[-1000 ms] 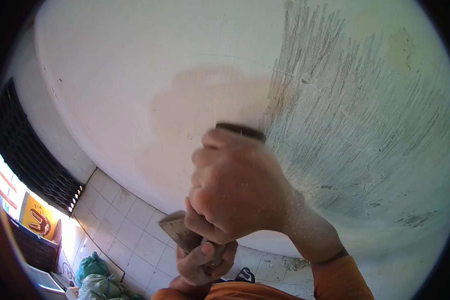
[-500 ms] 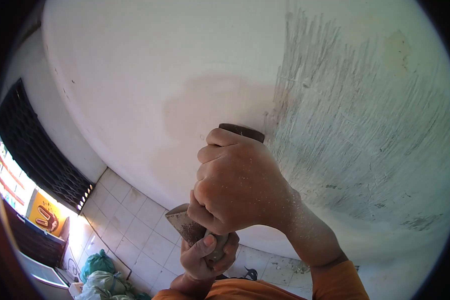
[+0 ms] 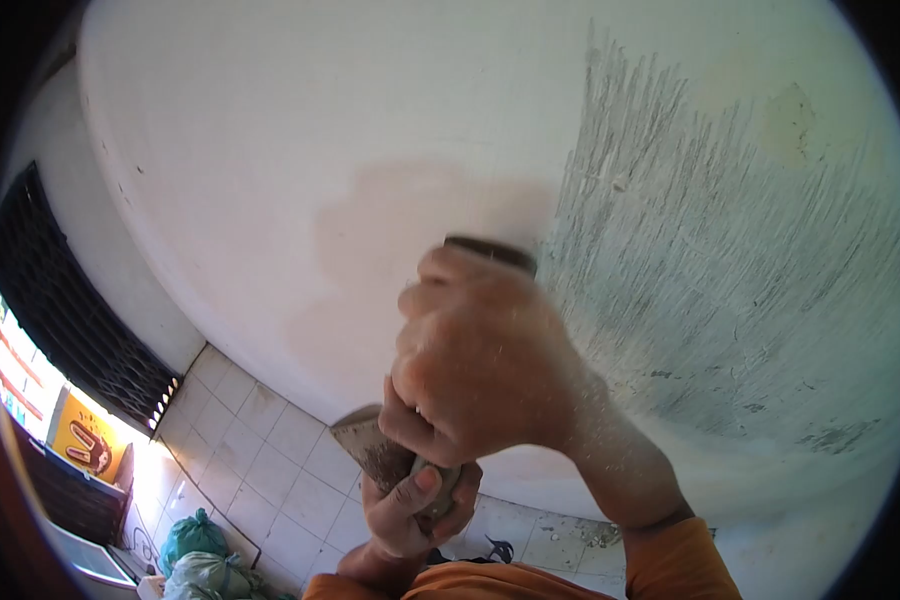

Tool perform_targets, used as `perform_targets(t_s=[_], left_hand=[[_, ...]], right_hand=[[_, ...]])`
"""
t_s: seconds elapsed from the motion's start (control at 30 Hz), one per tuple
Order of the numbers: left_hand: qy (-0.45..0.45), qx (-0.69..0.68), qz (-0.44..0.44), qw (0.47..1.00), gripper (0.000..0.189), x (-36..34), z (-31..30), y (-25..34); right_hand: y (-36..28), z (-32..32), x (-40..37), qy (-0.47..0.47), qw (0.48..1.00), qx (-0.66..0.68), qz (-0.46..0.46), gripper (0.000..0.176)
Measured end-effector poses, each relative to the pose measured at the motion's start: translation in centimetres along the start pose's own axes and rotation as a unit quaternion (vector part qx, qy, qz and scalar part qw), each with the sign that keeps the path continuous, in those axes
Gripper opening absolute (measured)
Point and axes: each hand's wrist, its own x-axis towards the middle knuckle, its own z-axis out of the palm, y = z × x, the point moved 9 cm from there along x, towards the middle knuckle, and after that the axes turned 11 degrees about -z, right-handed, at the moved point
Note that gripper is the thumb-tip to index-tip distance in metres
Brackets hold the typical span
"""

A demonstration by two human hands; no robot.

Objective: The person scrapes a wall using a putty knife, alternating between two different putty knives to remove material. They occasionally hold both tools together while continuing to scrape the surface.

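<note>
My right hand (image 3: 490,370) is closed in a fist around a scraper, its handle hidden in my palm. The scraper's dark blade edge (image 3: 490,252) shows past my knuckles, at the wall (image 3: 370,90) beside the scraped patch; whether it touches cannot be made out. White dust specks cover my wrist. Lower down, my left hand (image 3: 425,505) grips the handle of a putty knife (image 3: 370,440), its wide, dirt-smeared blade pointing up and left. Part of that blade and handle lies behind my right hand.
Grey scrape marks (image 3: 690,250) cover the wall's right part; a damp-looking pinkish patch (image 3: 390,220) lies left of them. White floor tiles (image 3: 280,430) run along the wall's foot. Tied bags (image 3: 195,545) sit lower left, below a black folding grille (image 3: 70,300) and a yellow sign (image 3: 88,440).
My right hand and its scraper have shifted slightly up and right, now blurred by motion. My left hand with the putty knife stays almost in place. The view has shifted slightly.
</note>
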Motion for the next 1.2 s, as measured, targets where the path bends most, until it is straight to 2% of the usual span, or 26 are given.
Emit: perform_targets(t_s=[0.07, 0.17, 0.23, 0.27, 0.33, 0.4, 0.5, 0.57, 0.6, 0.7, 0.73, 0.83, 0.87, 0.97, 1.0, 1.1, 1.13, 1.2], left_hand=[[0.003, 0.001, 0.006, 1.0, 0.048, 0.2, 0.1, 0.2], [-0.005, 0.008, -0.003, 1.0, 0.052, 0.3, 0.8, 1.1], [-0.012, 0.006, -0.013, 1.0, 0.055, 0.1, 1.9, 1.6], [0.023, -0.002, -0.033, 0.999, 0.06, -0.2, 0.8, 0.6], [0.023, -0.003, -0.013, 1.0, 0.062, -0.1, 0.4, 0.5], [0.036, -0.017, -0.011, 0.999, 0.065, 0.0, 0.7, 1.1], [0.039, -0.029, -0.031, 0.998, 0.062, 0.0, 1.4, 1.8], [0.008, 0.011, 0.002, 1.0, 0.051, 0.1, 0.8, 1.1], [-0.009, 0.031, 0.018, 0.999, 0.047, 0.2, 0.7, 1.0], [-0.044, -0.019, 0.004, 0.999, 0.049, 1.1, 1.7, 2.1], [-0.046, 0.025, -0.025, 0.998, 0.05, 1.2, 2.6, 2.8], [0.0, -0.029, -0.011, 1.0, 0.057, 0.7, 1.3, 1.2], [0.043, -0.015, 0.004, 0.999, 0.058, 0.5, 0.8, 0.9], [0.029, 0.008, 0.002, 1.0, 0.06, 0.9, 1.7, 2.2], [-0.02, -0.021, -0.012, 1.0, 0.06, 1.1, 2.5, 2.7], [0.007, -0.015, -0.035, 0.999, 0.06, 0.6, 1.8, 1.3], [0.042, -0.009, -0.023, 0.999, 0.06, 0.3, 0.9, 0.9], [0.03, 0.017, -0.002, 0.999, 0.061, 0.6, 1.7, 2.0]], right_hand=[[-0.2, 0.6, -0.3, -0.013, 1.0, -0.001, -0.009, 0.028], [0.8, -2.6, 1.5, 0.025, 0.999, -0.026, 0.006, 0.029], [0.7, -2.4, 1.3, 0.04, 0.999, -0.002, -0.002, 0.03], [0.4, -1.2, 0.6, 0.037, 0.999, -0.009, -0.01, 0.03], [-0.1, -0.5, 0.3, 0.015, 1.0, -0.01, -0.014, 0.03], [0.5, -2.2, 1.1, 0.041, 0.999, -0.016, -0.012, 0.03], [0.9, -3.0, 1.6, 0.053, 0.999, -0.002, 0.003, 0.03], [0.3, -2.0, 0.5, 0.075, 0.997, -0.035, -0.004, 0.029], [0.3, -1.1, 0.2, 0.052, 0.999, -0.002, -0.001, 0.029], [1.0, -3.5, 1.7, 0.042, 0.997, -0.057, -0.011, 0.036], [1.3, -4.2, 2.5, -0.005, 1.0, -0.021, -0.001, 0.035], [0.6, -3.0, 1.0, 0.06, 0.996, -0.063, -0.011, 0.029], [0.4, -1.9, 0.5, 0.063, 0.998, -0.027, -0.012, 0.028], [0.9, -3.5, 1.6, 0.035, 0.998, -0.04, -0.022, 0.037], [1.4, -4.5, 2.4, 0.018, 0.999, -0.038, 0.001, 0.038], [0.9, -3.3, 1.3, 0.015, 0.999, -0.034, 0.003, 0.037], [0.6, -2.6, 0.9, 0.059, 0.998, -0.021, 0.007, 0.029], [0.6, -3.1, 1.0, 0.059, 0.997, -0.046, -0.009, 0.029]])
